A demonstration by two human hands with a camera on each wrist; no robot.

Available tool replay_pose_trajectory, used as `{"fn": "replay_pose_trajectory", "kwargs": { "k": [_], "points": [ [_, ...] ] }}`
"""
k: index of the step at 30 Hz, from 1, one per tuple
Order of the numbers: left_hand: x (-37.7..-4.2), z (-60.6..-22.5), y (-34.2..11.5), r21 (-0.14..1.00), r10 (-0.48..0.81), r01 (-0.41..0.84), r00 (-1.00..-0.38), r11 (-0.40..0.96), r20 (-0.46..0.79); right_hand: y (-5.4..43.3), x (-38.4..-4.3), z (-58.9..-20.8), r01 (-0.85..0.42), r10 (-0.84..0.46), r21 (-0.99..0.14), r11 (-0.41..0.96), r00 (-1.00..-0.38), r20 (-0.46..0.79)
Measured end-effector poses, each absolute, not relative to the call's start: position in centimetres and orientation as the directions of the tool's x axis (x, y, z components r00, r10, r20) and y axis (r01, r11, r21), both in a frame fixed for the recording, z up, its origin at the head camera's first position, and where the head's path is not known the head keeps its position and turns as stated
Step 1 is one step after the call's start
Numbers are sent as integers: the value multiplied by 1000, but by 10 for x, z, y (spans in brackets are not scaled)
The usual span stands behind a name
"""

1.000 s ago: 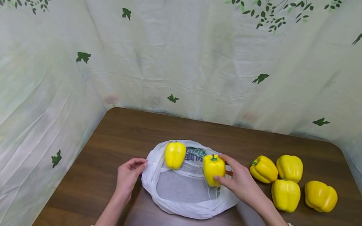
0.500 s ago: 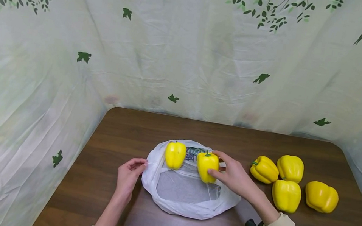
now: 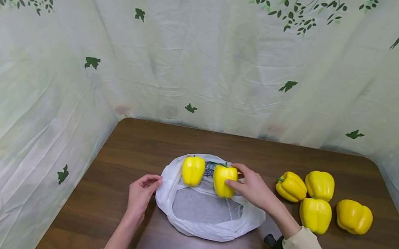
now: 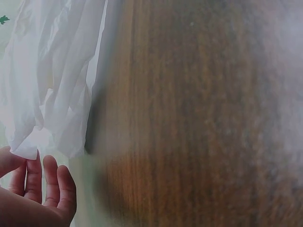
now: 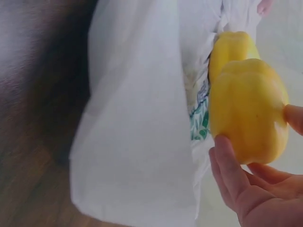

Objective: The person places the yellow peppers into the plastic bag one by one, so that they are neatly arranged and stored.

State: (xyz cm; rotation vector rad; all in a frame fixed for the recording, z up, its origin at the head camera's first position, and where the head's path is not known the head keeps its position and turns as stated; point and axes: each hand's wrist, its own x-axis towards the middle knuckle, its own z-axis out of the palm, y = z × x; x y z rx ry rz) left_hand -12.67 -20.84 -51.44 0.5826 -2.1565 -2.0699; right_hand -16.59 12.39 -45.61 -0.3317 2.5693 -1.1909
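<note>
A white plastic bag (image 3: 208, 229) sits on the table with its mouth spread wide. My left hand (image 3: 140, 194) pinches the left edge of the bag's rim between thumb and fingers; the left wrist view shows the pinched plastic (image 4: 26, 146). My right hand (image 3: 253, 187) holds a yellow bell pepper (image 3: 224, 181) over the bag's opening, stem up, thumb on its near side. Another yellow bell pepper (image 3: 192, 171) is at the far left of the bag's mouth. In the right wrist view the held pepper (image 5: 248, 111) partly covers that other one (image 5: 232, 49).
Several yellow bell peppers (image 3: 315, 216) lie grouped on the brown wooden table (image 3: 256, 151) to the right of the bag. A pale curtain (image 3: 223, 60) with leaf prints hangs behind the table and along both sides.
My right hand has carried its bell pepper leftward and slightly away from me, closer to the pepper at the left of the bag's mouth. The left hand keeps its place on the rim.
</note>
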Motion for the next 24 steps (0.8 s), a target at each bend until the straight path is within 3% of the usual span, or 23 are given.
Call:
{"fn": "replay_pose_trajectory", "kwargs": {
  "k": [24],
  "points": [
    [-125,-512,-205,980,-352,-193,-922,49,-164,108,-184,-454,24,-276,-768,640,-926,-258]
  ]
}}
